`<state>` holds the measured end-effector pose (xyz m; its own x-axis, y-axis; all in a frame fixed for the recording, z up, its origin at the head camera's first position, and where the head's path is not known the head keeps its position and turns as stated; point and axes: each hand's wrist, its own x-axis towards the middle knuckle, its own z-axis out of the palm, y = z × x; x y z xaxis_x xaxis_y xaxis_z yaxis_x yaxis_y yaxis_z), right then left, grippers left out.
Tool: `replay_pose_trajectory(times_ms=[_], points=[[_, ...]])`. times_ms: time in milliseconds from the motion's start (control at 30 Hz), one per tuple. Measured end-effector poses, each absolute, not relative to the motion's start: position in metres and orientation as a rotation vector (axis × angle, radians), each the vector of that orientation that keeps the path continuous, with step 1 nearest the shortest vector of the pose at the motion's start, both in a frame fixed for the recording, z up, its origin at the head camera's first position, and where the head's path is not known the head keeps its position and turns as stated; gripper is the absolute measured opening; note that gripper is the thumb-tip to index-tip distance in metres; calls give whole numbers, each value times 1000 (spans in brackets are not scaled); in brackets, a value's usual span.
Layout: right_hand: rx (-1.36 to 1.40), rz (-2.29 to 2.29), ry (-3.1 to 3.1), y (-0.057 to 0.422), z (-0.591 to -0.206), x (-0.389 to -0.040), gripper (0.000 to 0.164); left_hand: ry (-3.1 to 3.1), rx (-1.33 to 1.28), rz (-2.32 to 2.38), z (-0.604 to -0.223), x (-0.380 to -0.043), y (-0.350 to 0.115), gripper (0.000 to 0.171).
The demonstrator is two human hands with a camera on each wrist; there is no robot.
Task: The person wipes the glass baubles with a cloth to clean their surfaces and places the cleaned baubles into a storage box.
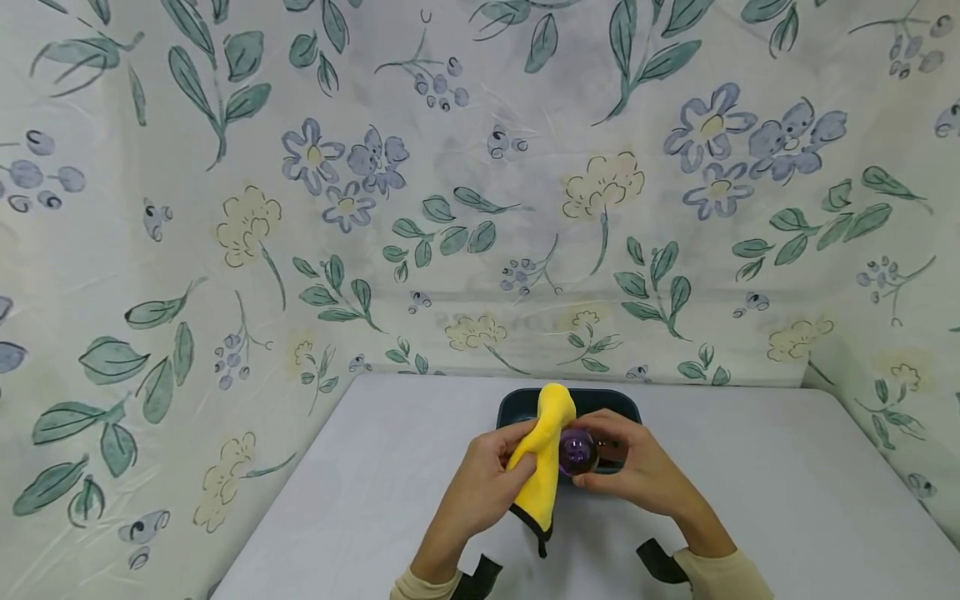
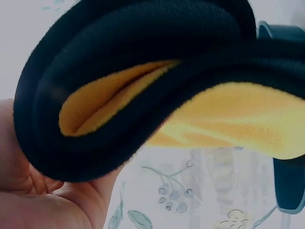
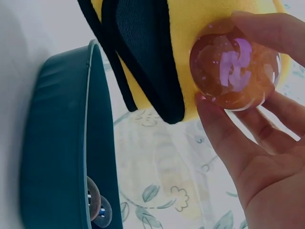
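Note:
My left hand (image 1: 483, 487) grips a folded yellow cloth (image 1: 542, 479) with a black edge, thumb in front. The left wrist view shows its dark edging (image 2: 43, 157) curling in loose folds close to the palm. Between the thumb and fingers of my right hand (image 1: 652, 475) is a clear purple-tinted ball (image 1: 578, 452). A bright purple mark shows inside the ball in the right wrist view, where the cloth (image 3: 188, 43) lies right behind it. Both hands are raised in front of a dark teal tray (image 1: 513, 408), side by side.
Inside the tray, small clear round pieces (image 3: 103, 213) show near its wall (image 3: 52, 143) in the right wrist view. The white tabletop (image 1: 375, 467) runs back to a floral-patterned sheet (image 1: 435, 275). Dark straps (image 1: 662, 561) cross both sleeves near the wrists.

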<state>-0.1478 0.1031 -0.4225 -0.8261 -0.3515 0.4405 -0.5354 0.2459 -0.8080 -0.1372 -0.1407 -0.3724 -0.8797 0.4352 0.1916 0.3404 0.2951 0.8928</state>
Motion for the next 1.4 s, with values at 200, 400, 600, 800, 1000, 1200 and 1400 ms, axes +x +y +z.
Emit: replay_pose_trajectory(times_ms=[200, 400, 600, 800, 1000, 1200, 1400], points=[[873, 1628, -2373, 99, -418, -144, 56, 2518, 751, 1623, -374, -139, -140, 46], [905, 1621, -2343, 96, -417, -140, 56, 2524, 800, 1612, -376, -143, -143, 45], [934, 1619, -2290, 93, -417, -139, 56, 2461, 785, 1616, -378, -147, -144, 45], [922, 1615, -2285, 92, -419, -139, 56, 2460, 770, 1602, -380, -149, -145, 47], [900, 1630, -2266, 91, -419, -139, 54, 2458, 779, 1590, -380, -150, -145, 44], [921, 1645, -2188, 92, -419, -140, 54, 2441, 794, 1585, -380, -151, -146, 42], [848, 1628, -2177, 93, -419, -142, 55, 2404, 780, 1565, -381, -151, -146, 41]])
